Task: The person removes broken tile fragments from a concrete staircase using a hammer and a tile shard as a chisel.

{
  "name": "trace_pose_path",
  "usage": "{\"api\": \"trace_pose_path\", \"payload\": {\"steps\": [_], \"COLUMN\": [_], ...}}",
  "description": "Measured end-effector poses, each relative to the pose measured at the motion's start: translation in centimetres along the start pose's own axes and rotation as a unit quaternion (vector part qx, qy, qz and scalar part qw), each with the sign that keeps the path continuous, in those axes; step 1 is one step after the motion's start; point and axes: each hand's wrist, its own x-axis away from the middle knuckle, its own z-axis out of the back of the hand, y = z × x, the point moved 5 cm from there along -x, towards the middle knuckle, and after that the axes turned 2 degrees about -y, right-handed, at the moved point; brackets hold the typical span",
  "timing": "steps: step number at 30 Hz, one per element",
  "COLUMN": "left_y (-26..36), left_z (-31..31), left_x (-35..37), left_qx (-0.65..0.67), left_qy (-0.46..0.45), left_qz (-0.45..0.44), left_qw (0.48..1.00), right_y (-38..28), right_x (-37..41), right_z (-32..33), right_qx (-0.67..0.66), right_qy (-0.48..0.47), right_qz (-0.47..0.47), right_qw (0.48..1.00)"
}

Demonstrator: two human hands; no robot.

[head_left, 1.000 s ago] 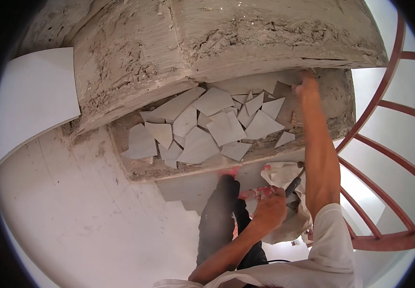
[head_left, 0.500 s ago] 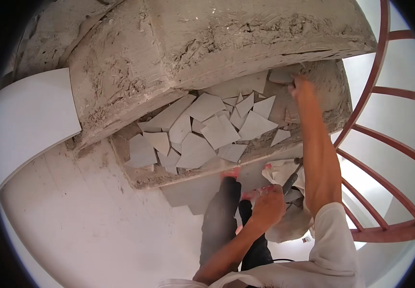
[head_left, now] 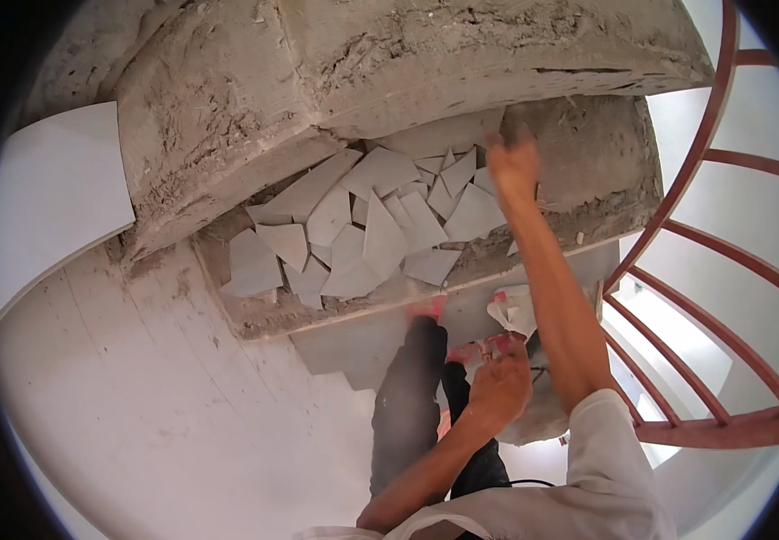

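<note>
The right hand [head_left: 513, 166] is hovering, blurred, over the right edge of the broken tile pieces [head_left: 380, 238], which are lying across the left and middle of the mortar-covered step [head_left: 592, 153]. Whether it is open or gripping a piece I cannot tell. A second ago it was pressing at the step's far right corner; now it is sitting further left, and the pieces are lying reshuffled. The left hand [head_left: 500, 387] is curling closed beside the white sack [head_left: 516, 310], and whatever it is gripping is hidden. A small label [head_left: 561, 441] below the sack is too small to read.
</note>
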Motion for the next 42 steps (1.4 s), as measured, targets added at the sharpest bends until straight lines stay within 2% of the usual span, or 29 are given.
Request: {"api": "trace_pose_path", "payload": {"steps": [1,4,5,7,8,10,13,16,17,19,22,25,28,31,33,34,35,36,38,41,42], "left_y": [0.0,-0.9,-1.2,-0.8,-0.4,-0.4,-1.2,-1.0,-1.1,-0.4,-0.8,-1.4,-1.6,-1.1,-1.0,-1.2,-1.3,-1.5,-2.1,-4.1,-5.4], "left_z": [-0.8,-2.5,-3.0,-1.4,0.1,0.3,-2.2,-2.1,-2.4,-2.1,-2.7,-5.4,-5.3,-4.6,-5.2,-5.9,-6.5,-7.2,-8.7,-9.8,-10.5], "left_x": [0.4,0.8,1.0,1.0,0.7,0.4,0.1,-0.2,0.0,0.6,0.0,0.6,0.8,1.4,2.0,2.3,2.6,2.9,3.9,5.5,6.1], "left_qx": [0.033,0.145,0.183,0.157,0.089,0.032,0.043,0.000,-0.025,-0.051,-0.088,-0.121,-0.079,-0.021,0.012,0.014,0.017,0.020,-0.005,-0.007,-0.006], "left_qy": [0.005,0.017,0.022,0.036,0.048,0.044,0.021,0.055,0.072,0.049,0.022,0.034,-0.043,-0.094,-0.129,-0.137,-0.145,-0.154,-0.157,-0.182,-0.186], "left_qz": [-0.001,0.029,0.042,0.037,0.016,0.006,0.023,-0.004,-0.019,-0.021,0.008,0.020,0.075,0.154,0.188,0.195,0.202,0.209,0.207,0.238,0.249], "left_qw": [0.999,0.989,0.982,0.986,0.995,0.998,0.999,0.999,0.997,0.997,0.996,0.992,0.993,0.983,0.974,0.971,0.968,0.966,0.966,0.954,0.951], "right_y": [0.3,-0.4,-0.4,-0.7,-0.3,1.4,1.7,1.8,1.7,1.1,0.3,0.4,-1.3,1.6,3.3,3.4,2.9,1.3,-1.6,-6.4,-6.2], "right_x": [-0.6,-1.3,-1.5,-1.6,-2.3,-4.1,-4.6,-5.0,-5.1,-4.6,-3.2,-1.7,2.0,5.9,10.8,13.8,16.8,19.8,25.2,31.3,32.4], "right_z": [-1.0,-3.4,-3.7,-3.0,-2.7,-2.1,-2.0,-1.5,-1.8,-1.4,0.3,4.9,12.8,21.3,26.5,28.9,31.0,33.5,39.1,46.4,48.7], "right_qx": [-0.026,0.006,-0.044,-0.136,-0.146,-0.166,-0.221,-0.240,-0.217,-0.167,-0.132,-0.223,-0.142,-0.051,0.019,0.085,0.086,0.165,0.329,0.511,0.561], "right_qy": [0.033,0.087,0.078,0.060,0.050,0.029,0.025,0.059,0.070,0.102,-0.048,-0.124,-0.094,-0.076,-0.025,0.022,0.052,0.105,0.248,0.361,0.427], "right_qz": [0.001,-0.072,-0.101,-0.160,-0.178,-0.215,-0.213,-0.238,-0.234,-0.233,-0.213,-0.121,0.003,0.007,-0.016,0.006,0.020,0.080,0.212,0.315,0.307], "right_qw": [0.999,0.994,0.991,0.976,0.972,0.962,0.951,0.939,0.945,0.953,0.967,0.959,0.985,0.996,0.999,0.996,0.995,0.977,0.886,0.714,0.640]}}
